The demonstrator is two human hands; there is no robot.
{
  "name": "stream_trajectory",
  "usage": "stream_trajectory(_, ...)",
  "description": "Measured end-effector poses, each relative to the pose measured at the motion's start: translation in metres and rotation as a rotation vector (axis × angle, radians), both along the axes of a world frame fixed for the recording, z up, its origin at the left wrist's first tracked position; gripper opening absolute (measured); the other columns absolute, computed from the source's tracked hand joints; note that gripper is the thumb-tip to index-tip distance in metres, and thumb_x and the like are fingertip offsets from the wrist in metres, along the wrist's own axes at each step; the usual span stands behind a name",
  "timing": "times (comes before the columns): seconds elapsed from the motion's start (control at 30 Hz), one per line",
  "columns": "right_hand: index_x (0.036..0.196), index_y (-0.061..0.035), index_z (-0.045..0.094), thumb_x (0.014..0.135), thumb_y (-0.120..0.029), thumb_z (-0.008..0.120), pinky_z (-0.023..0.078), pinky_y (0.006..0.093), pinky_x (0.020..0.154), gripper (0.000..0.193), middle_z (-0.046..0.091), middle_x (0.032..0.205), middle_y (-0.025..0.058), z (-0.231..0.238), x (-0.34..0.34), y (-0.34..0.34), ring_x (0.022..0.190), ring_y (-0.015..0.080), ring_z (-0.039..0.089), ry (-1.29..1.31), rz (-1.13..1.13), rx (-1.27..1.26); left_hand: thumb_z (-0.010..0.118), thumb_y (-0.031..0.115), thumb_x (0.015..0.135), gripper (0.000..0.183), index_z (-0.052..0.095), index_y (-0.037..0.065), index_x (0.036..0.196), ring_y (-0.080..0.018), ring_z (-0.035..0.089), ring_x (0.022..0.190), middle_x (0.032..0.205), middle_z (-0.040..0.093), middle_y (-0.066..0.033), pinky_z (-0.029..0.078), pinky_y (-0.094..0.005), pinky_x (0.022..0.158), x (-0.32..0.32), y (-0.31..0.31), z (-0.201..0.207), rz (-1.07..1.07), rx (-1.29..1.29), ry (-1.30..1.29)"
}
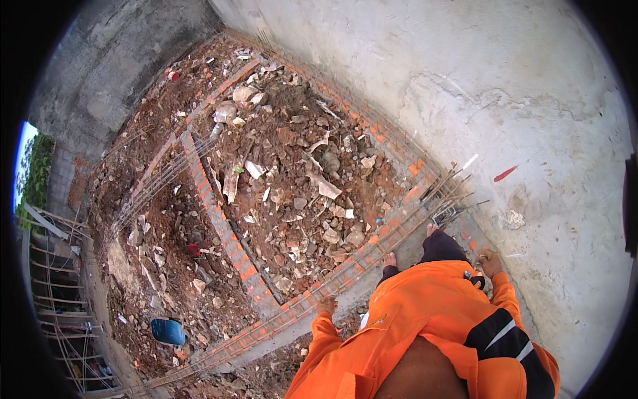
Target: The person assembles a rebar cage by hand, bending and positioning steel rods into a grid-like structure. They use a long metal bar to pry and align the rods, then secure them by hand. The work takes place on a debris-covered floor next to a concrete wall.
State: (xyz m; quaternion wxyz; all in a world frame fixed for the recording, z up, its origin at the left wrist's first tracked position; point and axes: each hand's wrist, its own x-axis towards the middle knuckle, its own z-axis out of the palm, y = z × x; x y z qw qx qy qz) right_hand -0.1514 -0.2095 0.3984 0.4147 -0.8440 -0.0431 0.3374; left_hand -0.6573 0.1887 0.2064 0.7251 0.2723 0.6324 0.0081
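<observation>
My left hand (327, 306) hangs low beside the long steel rebar cage (302, 307) that runs along the brick footing. Its fingers are too small to make out, and I cannot tell whether it touches the steel. On the other side of my body, my right hand (490, 263) is held near the plastered wall (518, 133) with its fingers curled. Whatever it may hold is hidden. A dark object (476, 280) sits at my waist beside that hand. My bare feet (389, 259) stand by the cage, near the corner where tied rebar ends (446, 193) stick up.
Broken brick, stones and red soil (299, 173) fill the space between low brick footings (222, 223). A blue basin (167, 332) lies on the soil at lower left. More rebar cages (156, 179) cross the left side. Wooden poles (60, 286) stand at the far left.
</observation>
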Motion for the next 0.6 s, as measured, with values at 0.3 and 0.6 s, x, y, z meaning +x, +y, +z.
stream_trajectory(0.3, 0.087, -0.0005, 0.066, 0.075, 0.002, 0.063, 0.048, 0.0299, 0.061, 0.013, 0.067, 0.077, 0.0076, -0.023, -0.017, -0.033, 0.068, 0.0145, 0.059, 0.043, 0.173, -0.208, 0.056, 0.008, 0.086, 0.010, 0.057, 0.004, 0.096, -0.0192, 0.056, 0.058, 0.087, 0.064, -0.0136, 0.042, -0.0319, 0.046, -0.024, 0.007, 0.015, 0.096, 0.101, 0.099)
stream_trajectory(0.6, 0.098, 0.0018, 0.066, 0.077, 0.002, 0.059, 0.049, 0.0311, 0.059, 0.021, 0.067, 0.078, 0.0093, 0.015, -0.010, 0.007, 0.064, 0.0154, 0.060, 0.094, 0.059, -0.210, 0.054, 0.017, 0.088, 0.009, 0.058, 0.009, 0.090, -0.0214, 0.055, 0.060, 0.081, 0.061, -0.0107, 0.039, -0.0330, 0.047, -0.025, 0.037, 0.002, 0.079, 0.098, -0.107)
